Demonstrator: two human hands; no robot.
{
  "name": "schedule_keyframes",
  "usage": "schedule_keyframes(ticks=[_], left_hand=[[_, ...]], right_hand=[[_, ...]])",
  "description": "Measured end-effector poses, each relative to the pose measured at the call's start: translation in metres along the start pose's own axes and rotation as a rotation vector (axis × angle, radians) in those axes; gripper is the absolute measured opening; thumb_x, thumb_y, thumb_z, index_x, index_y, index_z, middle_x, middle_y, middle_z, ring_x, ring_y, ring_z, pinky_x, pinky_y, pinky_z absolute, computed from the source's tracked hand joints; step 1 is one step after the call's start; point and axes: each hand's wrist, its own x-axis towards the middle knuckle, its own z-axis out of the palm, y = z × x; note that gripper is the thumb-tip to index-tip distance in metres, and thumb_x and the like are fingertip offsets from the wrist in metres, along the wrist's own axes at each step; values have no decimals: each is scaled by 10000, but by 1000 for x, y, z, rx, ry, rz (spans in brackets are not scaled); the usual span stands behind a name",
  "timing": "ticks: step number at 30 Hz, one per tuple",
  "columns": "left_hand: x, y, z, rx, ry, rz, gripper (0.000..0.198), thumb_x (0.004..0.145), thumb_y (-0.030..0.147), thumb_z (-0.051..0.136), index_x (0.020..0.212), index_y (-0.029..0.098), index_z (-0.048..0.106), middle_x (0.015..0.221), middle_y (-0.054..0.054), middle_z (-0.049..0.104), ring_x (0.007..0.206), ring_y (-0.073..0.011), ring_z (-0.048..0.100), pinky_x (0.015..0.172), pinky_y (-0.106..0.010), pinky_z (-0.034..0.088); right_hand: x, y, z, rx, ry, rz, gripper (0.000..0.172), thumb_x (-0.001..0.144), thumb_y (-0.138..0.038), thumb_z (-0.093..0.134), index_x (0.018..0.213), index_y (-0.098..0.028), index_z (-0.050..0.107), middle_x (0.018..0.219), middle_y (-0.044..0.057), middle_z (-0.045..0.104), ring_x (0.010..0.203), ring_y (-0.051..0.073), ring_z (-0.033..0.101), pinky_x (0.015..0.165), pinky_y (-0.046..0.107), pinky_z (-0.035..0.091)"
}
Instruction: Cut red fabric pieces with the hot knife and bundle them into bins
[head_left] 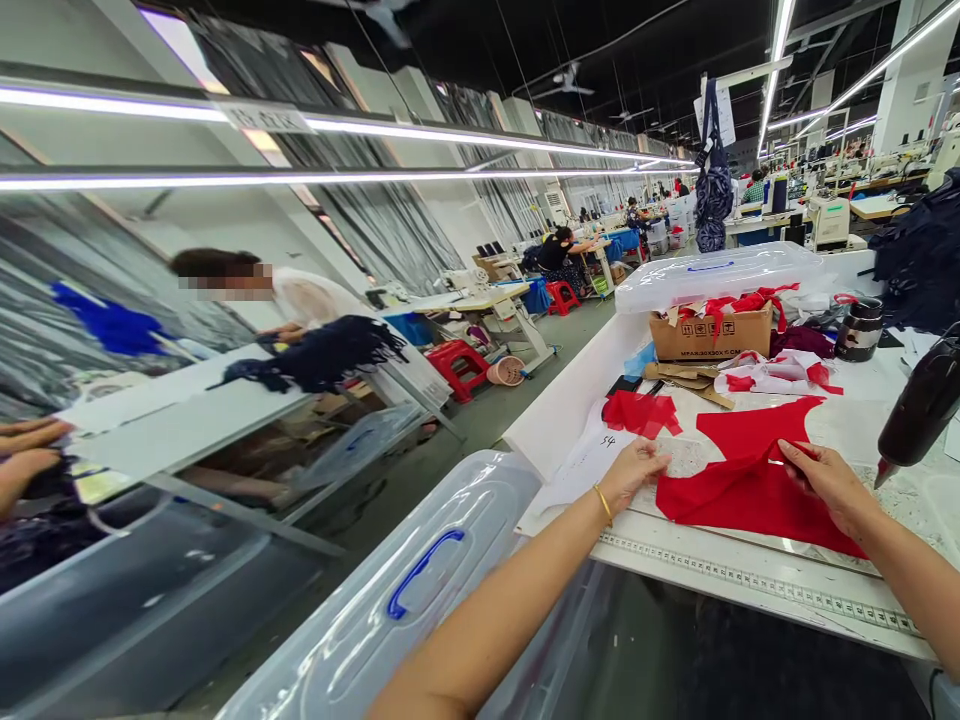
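A piece of thin red fabric lies folded on the white worktable. My right hand pinches its upper right edge between the fingers. My left hand rests flat on a pale patterned sheet, just left of the red fabric, and appears to hold nothing. A gold bangle circles my left wrist. A smaller red fabric scrap lies farther up the table, beside a white paper marked with handwriting. A tape measure runs along the table's near edge.
A dark bottle with a red nozzle hangs at the right. A cardboard box with red scraps stands beyond, below a clear plastic bin. Another bin with a blue handle sits near my left arm. A co-worker handles dark cloth across the aisle.
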Motion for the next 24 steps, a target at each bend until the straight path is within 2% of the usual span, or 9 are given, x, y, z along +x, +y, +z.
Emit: schedule_keyframes(ticks=[2,7,9,11,14,16,19,22,24], left_hand=[[3,-5,0,46,3,36,528,562,397,908,828,196,498,627,44,608,587,-120,615,592,-233,457],[9,-8,-4,226,31,184,322,754,434,744,864,188,569,653,32,576,645,-129,585,692,-284,477],[8,-7,-7,336,27,256,295,696,406,788,808,188,624,672,20,577,696,-150,564,734,-304,466],[6,-7,-10,445,11,323,279,574,335,863,703,198,657,691,10,579,767,-180,547,780,-321,452],[3,-9,-12,562,-6,397,252,497,226,875,562,206,632,694,2,582,813,-201,531,803,-327,437],[4,-9,-13,603,6,431,217,552,202,827,542,201,610,673,4,585,763,-186,527,760,-315,437],[7,-2,-18,616,85,491,136,689,217,716,620,197,600,682,10,602,702,-162,529,703,-296,434],[6,12,-27,602,198,584,87,792,239,616,718,202,591,753,4,627,748,-161,553,754,-306,444],[3,23,-31,598,246,646,78,808,244,601,741,207,588,768,4,626,769,-164,555,782,-312,447]], right_hand=[[1,1,-1,-12,7,-9,635,461,-791,722,582,-202,517,524,-29,475,484,77,347,460,248,257],[2,0,-2,1,40,19,616,456,-757,750,620,-202,540,523,-35,480,477,78,355,448,243,252],[3,0,-2,29,52,42,624,414,-741,777,624,-200,546,520,-39,481,479,75,356,445,237,257],[3,0,-1,43,56,53,624,402,-731,788,622,-197,551,516,-40,486,475,71,356,438,233,256],[5,1,0,45,58,51,630,406,-741,785,599,-195,535,509,-39,490,460,64,349,431,228,247],[7,1,-1,47,59,30,639,408,-756,777,581,-195,524,506,-39,489,457,61,343,430,228,243],[7,-3,-2,54,87,-42,648,425,-786,754,549,-195,516,497,-36,483,463,65,349,435,231,257],[6,-11,-4,79,141,-112,651,417,-795,752,552,-194,540,499,-37,486,469,69,363,434,232,277],[7,-16,-5,106,169,-138,644,405,-778,770,582,-191,575,510,-34,508,466,71,375,423,228,281]])
